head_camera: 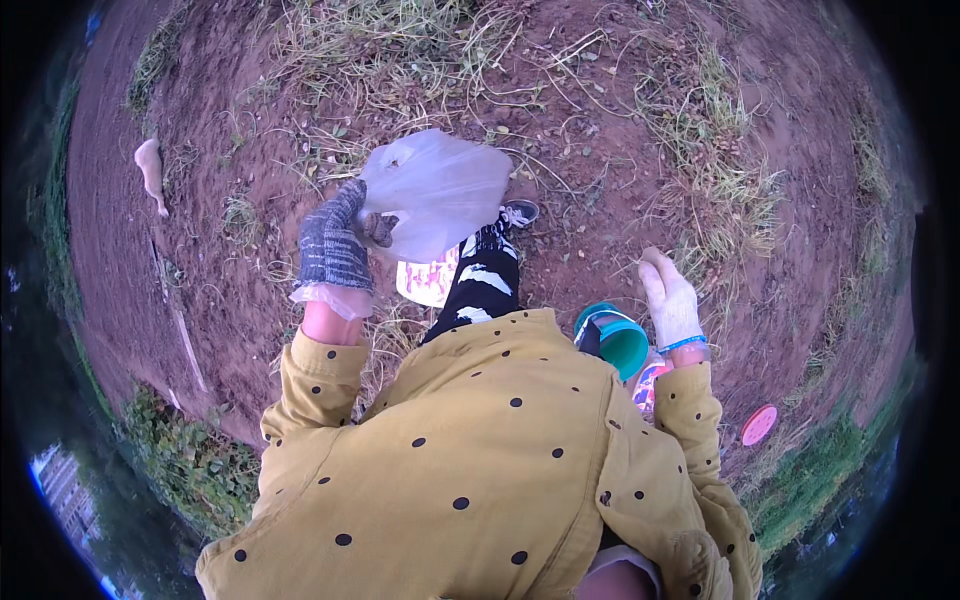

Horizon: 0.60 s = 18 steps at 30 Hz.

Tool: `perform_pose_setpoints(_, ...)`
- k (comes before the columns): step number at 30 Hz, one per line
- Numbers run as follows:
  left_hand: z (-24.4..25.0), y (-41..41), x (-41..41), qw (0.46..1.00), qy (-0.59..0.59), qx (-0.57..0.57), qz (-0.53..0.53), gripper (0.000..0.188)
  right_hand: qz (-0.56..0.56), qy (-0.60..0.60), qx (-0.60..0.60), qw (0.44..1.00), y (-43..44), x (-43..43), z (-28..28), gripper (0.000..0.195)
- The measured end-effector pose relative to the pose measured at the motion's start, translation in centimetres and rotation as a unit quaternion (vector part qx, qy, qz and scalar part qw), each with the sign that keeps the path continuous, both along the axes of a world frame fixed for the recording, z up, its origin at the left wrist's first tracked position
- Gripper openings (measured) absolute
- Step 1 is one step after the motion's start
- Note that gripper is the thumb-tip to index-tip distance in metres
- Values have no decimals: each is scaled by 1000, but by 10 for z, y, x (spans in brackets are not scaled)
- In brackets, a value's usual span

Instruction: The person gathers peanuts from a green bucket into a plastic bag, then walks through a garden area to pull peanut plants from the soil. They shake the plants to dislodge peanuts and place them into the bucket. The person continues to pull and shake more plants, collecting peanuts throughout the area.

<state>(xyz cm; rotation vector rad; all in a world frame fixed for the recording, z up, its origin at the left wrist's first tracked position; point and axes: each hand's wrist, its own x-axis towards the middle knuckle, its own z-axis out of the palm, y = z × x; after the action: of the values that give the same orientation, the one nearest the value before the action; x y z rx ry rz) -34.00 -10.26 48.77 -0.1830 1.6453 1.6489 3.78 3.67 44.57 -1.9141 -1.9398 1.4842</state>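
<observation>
My left hand (334,236), in a grey knit glove, grips the edge of a translucent white plastic bag (442,184). The bag spreads out to the right over the soil and partly covers my leg and a shoe (521,213). Under it shows part of a white container with red print (429,279). My right hand (667,296) wears a white glove and hangs over the ground, its fingers extended and nothing visible in them. Just left of that hand is a teal bucket (628,349), with a brightly printed item (651,384) partly hidden behind my sleeve.
Pulled plants with long stems (390,60) lie heaped ahead, and another row (720,150) runs along the right. A pale animal, apparently a dog (151,169), is at far left. A pink disc (759,425) lies at lower right. Leafy plants (187,457) grow at lower left.
</observation>
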Motion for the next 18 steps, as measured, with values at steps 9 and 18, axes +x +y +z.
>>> perform_pose_setpoints(9,-28,-134,-89,948,152,-172,219,19,113,-79,73,988,1,44,-24,50)
perform_pose_setpoints(18,-268,-348,-253,978,9,-157,138,26,-91,-46,-82,991,-63,117,-69,51)
